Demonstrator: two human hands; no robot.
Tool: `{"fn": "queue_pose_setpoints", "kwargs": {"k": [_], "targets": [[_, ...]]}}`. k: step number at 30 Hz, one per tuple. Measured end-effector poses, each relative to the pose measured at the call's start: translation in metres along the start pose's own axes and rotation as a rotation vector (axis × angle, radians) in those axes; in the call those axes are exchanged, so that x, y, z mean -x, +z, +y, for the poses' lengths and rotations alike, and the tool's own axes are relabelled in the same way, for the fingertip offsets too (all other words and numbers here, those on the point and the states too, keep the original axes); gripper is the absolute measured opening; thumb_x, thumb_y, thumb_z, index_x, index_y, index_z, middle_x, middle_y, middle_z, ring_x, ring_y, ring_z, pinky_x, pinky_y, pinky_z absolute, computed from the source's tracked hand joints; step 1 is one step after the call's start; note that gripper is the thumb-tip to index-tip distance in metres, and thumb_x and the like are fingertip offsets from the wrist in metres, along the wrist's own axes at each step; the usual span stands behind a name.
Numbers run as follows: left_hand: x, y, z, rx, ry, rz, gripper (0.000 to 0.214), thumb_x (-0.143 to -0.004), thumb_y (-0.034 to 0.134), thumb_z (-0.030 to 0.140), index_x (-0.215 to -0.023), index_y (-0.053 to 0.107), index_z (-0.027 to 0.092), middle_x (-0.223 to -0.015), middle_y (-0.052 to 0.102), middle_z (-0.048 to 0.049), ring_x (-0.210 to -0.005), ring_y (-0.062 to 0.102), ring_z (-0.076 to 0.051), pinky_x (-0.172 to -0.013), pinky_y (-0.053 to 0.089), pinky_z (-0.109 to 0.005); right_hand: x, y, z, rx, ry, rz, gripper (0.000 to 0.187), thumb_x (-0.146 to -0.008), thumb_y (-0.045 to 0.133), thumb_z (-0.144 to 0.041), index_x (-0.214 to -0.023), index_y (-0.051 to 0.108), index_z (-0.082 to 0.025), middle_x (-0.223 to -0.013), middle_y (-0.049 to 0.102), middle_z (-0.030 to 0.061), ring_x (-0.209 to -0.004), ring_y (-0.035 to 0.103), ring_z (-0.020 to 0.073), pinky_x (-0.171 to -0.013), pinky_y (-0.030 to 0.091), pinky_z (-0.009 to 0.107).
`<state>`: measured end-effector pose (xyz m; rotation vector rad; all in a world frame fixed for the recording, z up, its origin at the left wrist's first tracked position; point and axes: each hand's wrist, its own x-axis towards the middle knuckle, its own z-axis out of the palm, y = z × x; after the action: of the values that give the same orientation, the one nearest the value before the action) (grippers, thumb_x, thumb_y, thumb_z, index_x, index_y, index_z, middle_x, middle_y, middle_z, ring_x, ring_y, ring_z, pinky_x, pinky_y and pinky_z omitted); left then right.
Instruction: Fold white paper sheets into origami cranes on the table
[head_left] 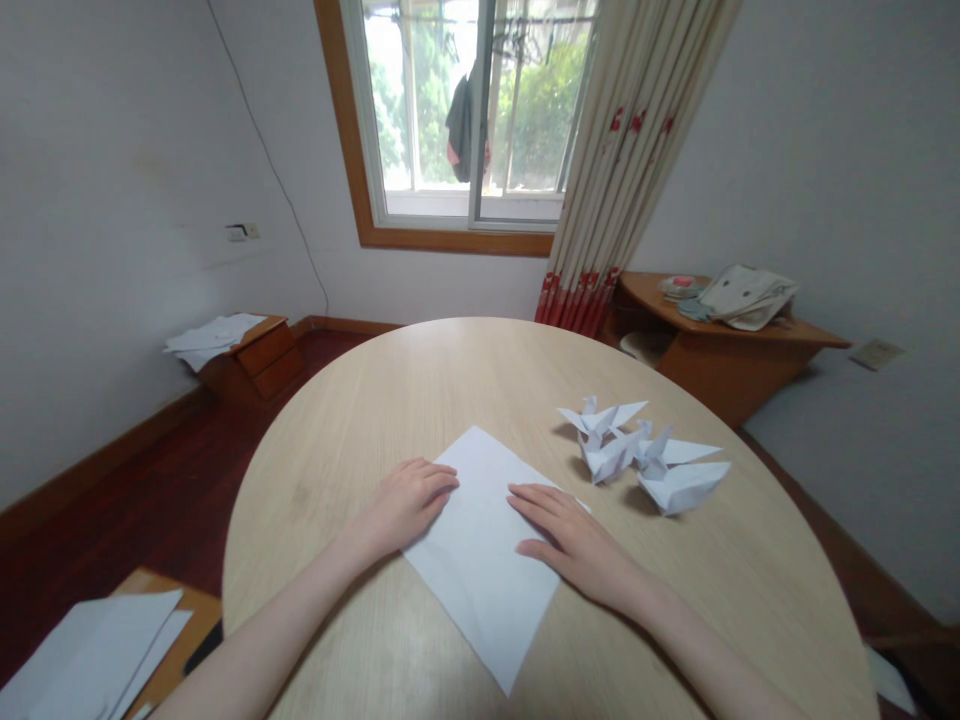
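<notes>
A white square sheet of paper (480,560) lies flat on the round wooden table (322,500), one corner toward me and one away. My left hand (412,498) rests on its left corner, fingers stretched out and palm down. On the right part of the sheet lies my right hand (566,535), also flat, with its fingers extended and thumb apart. Neither hand grips anything. Beyond my right hand stand several folded white paper cranes (682,485), grouped close together on the table.
Stacked white sheets (97,650) lie on a wooden surface at the lower left. More papers (214,335) cover a small drawer cabinet at the far left. A corner desk (750,345) holding a pale bag (750,295) stands at the right, beside the curtain (622,150).
</notes>
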<state>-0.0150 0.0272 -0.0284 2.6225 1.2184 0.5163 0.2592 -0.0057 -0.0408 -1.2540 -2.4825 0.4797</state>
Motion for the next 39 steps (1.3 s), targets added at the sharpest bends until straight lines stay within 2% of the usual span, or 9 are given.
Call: {"fn": "queue_pose_setpoints", "kwargs": {"k": [6, 11, 17, 21, 25, 30, 36, 39], "targets": [[-0.001, -0.001, 0.001, 0.0, -0.017, -0.012, 0.022, -0.091, 0.051, 0.016, -0.106, 0.068, 0.018, -0.116, 0.068, -0.0061, -0.103, 0.061, -0.024, -0.093, 0.046, -0.041, 0.0, 0.0, 0.007, 0.083, -0.031, 0.068, 0.039, -0.092, 0.058, -0.033, -0.129, 0.058, -0.021, -0.136, 0.056, 0.0099, -0.126, 0.048, 0.0269, -0.104, 0.041, 0.05], [-0.001, 0.0, -0.002, 0.021, 0.002, 0.006, 0.024, -0.091, 0.049, 0.016, -0.104, 0.068, 0.021, -0.115, 0.069, -0.0049, -0.102, 0.061, -0.022, -0.09, 0.047, -0.039, 0.001, 0.001, 0.012, 0.154, -0.062, 0.17, 0.033, -0.093, 0.055, -0.029, -0.125, 0.06, -0.025, -0.131, 0.06, 0.0082, -0.119, 0.054, 0.0271, -0.098, 0.046, 0.05], [0.001, -0.005, -0.003, 0.154, -0.005, -0.002, 0.02, -0.092, 0.05, 0.017, -0.101, 0.068, 0.02, -0.109, 0.07, -0.004, -0.101, 0.063, -0.02, -0.089, 0.047, -0.034, 0.001, 0.003, 0.022, 0.238, -0.059, 0.244, 0.029, -0.094, 0.05, -0.024, -0.12, 0.063, -0.024, -0.127, 0.063, 0.0084, -0.113, 0.058, 0.0272, -0.092, 0.05, 0.05], [0.002, -0.008, -0.001, 0.203, -0.014, -0.031, 0.016, -0.09, 0.057, 0.023, -0.101, 0.069, 0.021, -0.107, 0.071, -0.0041, -0.098, 0.064, -0.019, -0.087, 0.049, -0.032, 0.001, 0.004, 0.026, 0.249, -0.056, 0.277, 0.029, -0.094, 0.048, -0.022, -0.118, 0.064, -0.024, -0.124, 0.065, 0.0091, -0.11, 0.06, 0.027, -0.091, 0.051, 0.049], [0.001, -0.007, 0.001, 0.178, 0.019, -0.065, 0.022, -0.084, 0.069, 0.027, -0.104, 0.069, 0.02, -0.115, 0.068, -0.0066, -0.107, 0.06, -0.023, -0.092, 0.047, -0.037, 0.001, 0.005, 0.024, 0.248, -0.043, 0.289, 0.029, -0.095, 0.046, -0.021, -0.116, 0.065, -0.021, -0.122, 0.065, 0.0111, -0.108, 0.061, 0.0278, -0.09, 0.051, 0.051], [0.001, -0.004, 0.0, 0.151, 0.033, -0.067, 0.026, -0.086, 0.066, 0.028, -0.111, 0.067, 0.022, -0.123, 0.064, -0.0074, -0.113, 0.056, -0.024, -0.096, 0.045, -0.04, 0.003, 0.003, 0.008, 0.107, -0.093, 0.222, 0.03, -0.096, 0.046, -0.022, -0.119, 0.064, -0.022, -0.126, 0.063, 0.0096, -0.113, 0.059, 0.0248, -0.095, 0.05, 0.048], [0.002, -0.003, 0.001, 0.141, 0.034, -0.048, 0.023, -0.087, 0.063, 0.025, -0.11, 0.067, 0.022, -0.121, 0.065, -0.0069, -0.112, 0.057, -0.023, -0.095, 0.046, -0.039, 0.006, 0.001, -0.017, -0.031, -0.135, 0.054, 0.033, -0.096, 0.046, -0.024, -0.126, 0.061, -0.023, -0.132, 0.059, 0.0089, -0.12, 0.056, 0.0224, -0.101, 0.048, 0.043], [0.003, -0.003, 0.002, 0.147, 0.017, -0.036, 0.023, -0.086, 0.064, 0.025, -0.108, 0.068, 0.021, -0.12, 0.066, -0.0068, -0.11, 0.059, -0.023, -0.095, 0.047, -0.038, 0.008, -0.004, -0.028, -0.046, -0.164, -0.066, 0.039, -0.095, 0.049, -0.028, -0.133, 0.054, -0.021, -0.14, 0.051, 0.0106, -0.129, 0.048, 0.0244, -0.107, 0.041, 0.045]]}}
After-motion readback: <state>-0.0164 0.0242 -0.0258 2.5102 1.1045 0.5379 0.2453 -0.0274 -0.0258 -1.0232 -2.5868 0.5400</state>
